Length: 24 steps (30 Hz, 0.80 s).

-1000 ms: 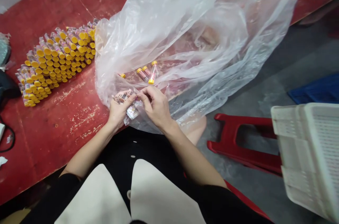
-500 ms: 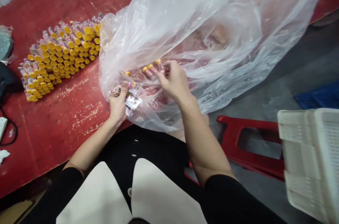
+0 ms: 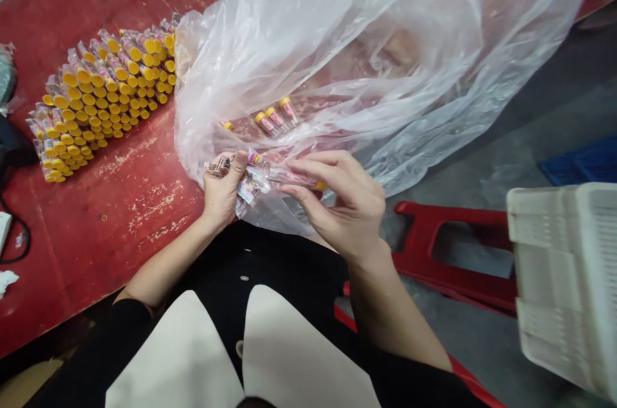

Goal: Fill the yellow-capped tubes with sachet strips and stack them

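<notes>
My left hand (image 3: pixel 222 193) is closed on several small printed clear wrappers (image 3: pixel 253 180), at the near edge of a large clear plastic bag (image 3: pixel 270 29). Between the fingers and thumb of my right hand (image 3: pixel 349 202) is a clear tube with pink contents and a yellow cap (image 3: pixel 319 185). The tube's far end touches the wrappers beside my left hand. Three yellow-capped tubes (image 3: pixel 274 119) lie at the bag's opening, with another yellow cap (image 3: pixel 227 126) to their left, partly under the plastic.
A large stack of wrapped yellow-capped tubes (image 3: pixel 103 96) stands on the red table (image 3: pixel 159 202) at left. A red stool (image 3: pixel 424 247) and a whitish plastic crate (image 3: pixel 549 279) are at right. A black object (image 3: pixel 14 144) sits at the far left edge.
My right hand has moved from the loose tubes down and toward me, with one tube now in its fingers. My left hand still holds the wrappers.
</notes>
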Motion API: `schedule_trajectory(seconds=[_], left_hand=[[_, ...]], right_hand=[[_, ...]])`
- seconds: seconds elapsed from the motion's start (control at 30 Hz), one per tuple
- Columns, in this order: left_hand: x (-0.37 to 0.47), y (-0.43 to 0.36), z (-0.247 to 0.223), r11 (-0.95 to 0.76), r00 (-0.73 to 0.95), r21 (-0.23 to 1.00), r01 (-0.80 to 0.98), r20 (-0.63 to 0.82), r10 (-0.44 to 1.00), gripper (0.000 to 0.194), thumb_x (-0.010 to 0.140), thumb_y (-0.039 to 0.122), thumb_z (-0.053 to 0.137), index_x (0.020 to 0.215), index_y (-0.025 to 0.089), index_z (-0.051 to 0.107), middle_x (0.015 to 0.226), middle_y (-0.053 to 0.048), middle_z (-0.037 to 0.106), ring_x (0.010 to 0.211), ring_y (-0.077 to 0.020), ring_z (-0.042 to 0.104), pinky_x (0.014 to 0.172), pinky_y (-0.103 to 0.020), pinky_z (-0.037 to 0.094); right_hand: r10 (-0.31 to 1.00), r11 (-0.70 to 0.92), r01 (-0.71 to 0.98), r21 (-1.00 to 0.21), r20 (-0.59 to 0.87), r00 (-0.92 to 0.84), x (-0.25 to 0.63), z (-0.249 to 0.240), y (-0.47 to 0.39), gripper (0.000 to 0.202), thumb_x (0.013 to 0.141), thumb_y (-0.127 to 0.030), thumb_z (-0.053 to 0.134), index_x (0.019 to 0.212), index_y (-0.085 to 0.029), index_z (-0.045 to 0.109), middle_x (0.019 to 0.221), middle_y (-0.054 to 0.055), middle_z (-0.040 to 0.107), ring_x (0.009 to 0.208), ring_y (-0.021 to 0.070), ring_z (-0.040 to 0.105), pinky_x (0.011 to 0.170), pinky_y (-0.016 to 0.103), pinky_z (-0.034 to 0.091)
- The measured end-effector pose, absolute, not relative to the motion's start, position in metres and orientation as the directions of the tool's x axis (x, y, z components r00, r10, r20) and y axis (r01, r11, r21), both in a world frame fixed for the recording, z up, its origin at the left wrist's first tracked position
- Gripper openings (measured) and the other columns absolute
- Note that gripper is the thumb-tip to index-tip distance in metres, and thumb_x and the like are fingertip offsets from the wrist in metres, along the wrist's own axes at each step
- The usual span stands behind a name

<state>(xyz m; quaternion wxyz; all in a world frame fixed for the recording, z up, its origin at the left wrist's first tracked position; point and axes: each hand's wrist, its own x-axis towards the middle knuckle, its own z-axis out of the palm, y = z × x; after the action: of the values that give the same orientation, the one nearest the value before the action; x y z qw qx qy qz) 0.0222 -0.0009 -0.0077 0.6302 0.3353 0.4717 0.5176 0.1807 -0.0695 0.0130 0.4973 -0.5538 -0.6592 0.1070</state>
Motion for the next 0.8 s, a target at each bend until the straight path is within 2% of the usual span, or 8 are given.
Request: schedule_trajectory(seconds=[0.1, 0.17, 0.3, 0.4, 0.47, 0.63, 0.7, 0.8], left_hand=[[0.019, -0.005, -0.007, 0.197, 0.047, 0.934, -0.299, -0.191, 0.98, 0.051, 0.066, 0.06, 0.087, 0.064, 0.017, 0.061, 0.062, 0.005, 0.051, 0.06, -0.0069, 0.048, 0.059, -0.02, 0.042], [0.019, -0.008, -0.005, 0.207, 0.069, 0.934, -0.289, -0.196, 0.978, 0.049, 0.065, 0.059, 0.088, 0.069, 0.017, 0.064, 0.066, 0.004, 0.056, 0.062, -0.0072, 0.051, 0.062, -0.02, 0.044], [0.019, -0.013, 0.001, 0.348, 0.142, 0.847, -0.403, -0.317, 0.938, 0.05, 0.057, 0.049, 0.096, 0.082, 0.017, 0.067, 0.08, 0.001, 0.069, 0.073, -0.012, 0.065, 0.071, -0.024, 0.053], [0.018, -0.012, 0.007, 0.402, 0.183, 0.799, -0.448, -0.358, 0.916, 0.051, 0.057, 0.047, 0.097, 0.087, 0.017, 0.069, 0.082, 0.0, 0.072, 0.075, -0.0149, 0.069, 0.073, -0.028, 0.057], [0.014, -0.01, 0.008, 0.376, 0.192, 0.819, -0.434, -0.324, 0.926, 0.051, 0.06, 0.047, 0.096, 0.094, 0.018, 0.072, 0.084, 0.0, 0.072, 0.076, -0.0141, 0.069, 0.077, -0.028, 0.057], [0.004, -0.012, 0.003, 0.138, 0.212, 0.951, -0.275, -0.08, 0.974, 0.047, 0.071, 0.045, 0.091, 0.109, 0.023, 0.075, 0.108, -0.003, 0.073, 0.092, -0.015, 0.068, 0.085, -0.025, 0.053], [0.002, -0.015, 0.001, 0.073, 0.224, 0.965, -0.253, -0.015, 0.974, 0.048, 0.073, 0.046, 0.089, 0.113, 0.025, 0.075, 0.108, -0.003, 0.071, 0.09, -0.0147, 0.066, 0.081, -0.025, 0.052], [-0.002, -0.019, 0.003, 0.068, 0.236, 0.96, -0.271, -0.002, 0.972, 0.047, 0.075, 0.047, 0.088, 0.114, 0.026, 0.075, 0.102, -0.002, 0.07, 0.083, -0.0136, 0.063, 0.077, -0.025, 0.051]], right_hand=[[0.837, 0.354, 0.641, -0.681, 0.536, 0.107, 0.178, 0.014, -0.074, 0.04, 0.096, -0.023, 0.064, 0.133, -0.037, 0.068, 0.112, 0.01, 0.071, 0.103, 0.0271, 0.07, 0.087, 0.045, 0.061], [0.831, 0.342, 0.64, -0.688, 0.539, 0.135, 0.173, 0.013, -0.076, 0.046, 0.097, -0.02, 0.061, 0.139, -0.037, 0.065, 0.115, 0.011, 0.07, 0.107, 0.0279, 0.07, 0.091, 0.048, 0.061], [0.801, 0.368, 0.558, -0.744, 0.558, 0.215, 0.162, 0.009, -0.084, 0.054, 0.094, -0.017, 0.065, 0.143, -0.04, 0.061, 0.122, 0.008, 0.074, 0.114, 0.0281, 0.071, 0.098, 0.048, 0.061], [0.867, 0.403, 0.469, -0.786, 0.492, 0.081, 0.16, 0.008, -0.089, 0.056, 0.099, -0.017, 0.055, 0.15, -0.038, 0.054, 0.144, 0.008, 0.066, 0.132, 0.029, 0.065, 0.109, 0.051, 0.057], [0.874, 0.412, 0.437, -0.799, 0.482, 0.057, 0.16, 0.008, -0.09, 0.057, 0.099, -0.015, 0.052, 0.152, -0.037, 0.052, 0.149, 0.007, 0.063, 0.134, 0.0287, 0.064, 0.111, 0.051, 0.057], [0.776, 0.442, 0.479, -0.759, 0.591, 0.221, 0.154, 0.006, -0.085, 0.052, 0.092, -0.007, 0.064, 0.134, -0.037, 0.07, 0.119, 0.003, 0.08, 0.104, 0.0231, 0.077, 0.093, 0.041, 0.064], [0.727, 0.453, 0.478, -0.752, 0.622, 0.29, 0.147, 0.006, -0.081, 0.047, 0.088, -0.005, 0.07, 0.125, -0.034, 0.076, 0.109, 0.002, 0.081, 0.095, 0.0206, 0.078, 0.084, 0.035, 0.064], [0.689, 0.43, 0.48, -0.765, 0.621, 0.374, 0.136, 0.007, -0.076, 0.04, 0.086, -0.007, 0.075, 0.116, -0.033, 0.08, 0.095, 0.001, 0.08, 0.084, 0.0175, 0.076, 0.073, 0.031, 0.062]])
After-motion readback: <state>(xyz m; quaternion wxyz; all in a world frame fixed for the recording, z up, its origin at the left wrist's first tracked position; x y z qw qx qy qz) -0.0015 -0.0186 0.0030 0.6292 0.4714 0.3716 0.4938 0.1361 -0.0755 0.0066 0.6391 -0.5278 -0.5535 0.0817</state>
